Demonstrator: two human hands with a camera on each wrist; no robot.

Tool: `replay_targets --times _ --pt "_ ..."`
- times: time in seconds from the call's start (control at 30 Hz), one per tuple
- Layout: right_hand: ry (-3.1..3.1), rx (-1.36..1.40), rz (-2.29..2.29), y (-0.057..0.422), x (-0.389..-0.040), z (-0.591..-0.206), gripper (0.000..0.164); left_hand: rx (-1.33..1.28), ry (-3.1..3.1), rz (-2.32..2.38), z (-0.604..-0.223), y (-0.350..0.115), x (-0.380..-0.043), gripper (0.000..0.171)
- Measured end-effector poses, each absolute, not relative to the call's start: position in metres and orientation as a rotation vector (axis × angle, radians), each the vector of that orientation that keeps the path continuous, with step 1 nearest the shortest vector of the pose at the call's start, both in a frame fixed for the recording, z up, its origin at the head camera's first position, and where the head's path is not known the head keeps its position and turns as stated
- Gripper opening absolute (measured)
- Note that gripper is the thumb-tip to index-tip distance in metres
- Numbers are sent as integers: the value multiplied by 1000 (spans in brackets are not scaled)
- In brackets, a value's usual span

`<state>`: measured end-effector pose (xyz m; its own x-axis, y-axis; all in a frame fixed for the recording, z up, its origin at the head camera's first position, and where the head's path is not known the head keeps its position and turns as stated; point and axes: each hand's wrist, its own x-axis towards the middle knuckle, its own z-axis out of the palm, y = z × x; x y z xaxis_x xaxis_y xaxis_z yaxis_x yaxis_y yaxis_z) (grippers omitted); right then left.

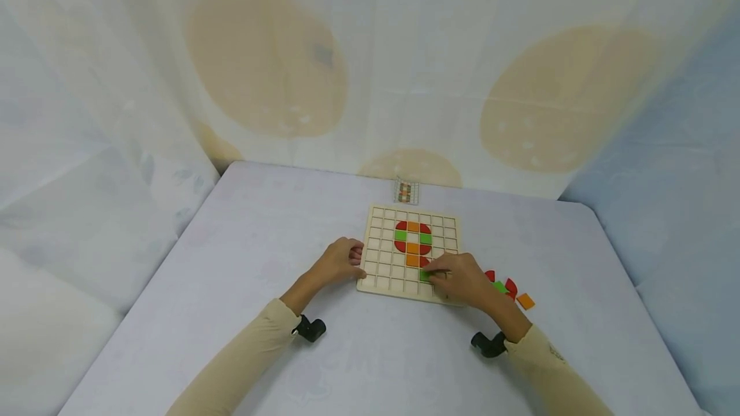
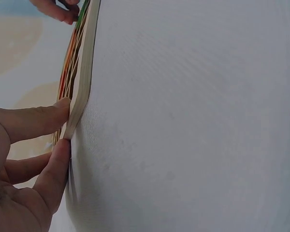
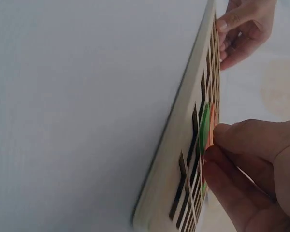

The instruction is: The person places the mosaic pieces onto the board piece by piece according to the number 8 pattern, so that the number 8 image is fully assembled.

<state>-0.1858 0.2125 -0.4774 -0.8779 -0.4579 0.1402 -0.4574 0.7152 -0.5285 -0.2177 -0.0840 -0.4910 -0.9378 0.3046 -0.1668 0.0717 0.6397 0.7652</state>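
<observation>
A wooden grid board (image 1: 381, 268) lies on the table, with red, orange and green tiles set in its squares. The left hand (image 1: 340, 260) grips the board's left edge, and in the left wrist view its thumb (image 2: 38, 121) lies on top with a finger against the underside. Over the lower middle of the grid, the right hand (image 1: 462, 280) pinches a green square tile (image 1: 424, 275). From the right wrist, that green tile (image 3: 204, 128) shows at the fingertips, slightly tilted against the grid; the fingers partly hide the other tiles.
Several loose tiles, among them an orange square (image 1: 525, 301) and a red piece (image 1: 511, 286), lie right of the board, partly behind the right forearm. A small pattern card (image 1: 407, 192) stands beyond the board. Patterned curtains (image 1: 405, 82) surround the table.
</observation>
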Motion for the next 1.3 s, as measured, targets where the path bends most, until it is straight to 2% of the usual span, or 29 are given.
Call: replay_targets --times 0.3,0.67,1.3 --pt "2975 -750 -906 261 -182 -472 24 302 2570 1217 -490 -85 -216 61" --pt "2988 -549 -878 314 -174 -474 36 317 2574 1213 -491 -86 -216 61" --pt "2963 -449 -863 316 -181 -480 26 334 2573 1213 -492 -85 -217 61"
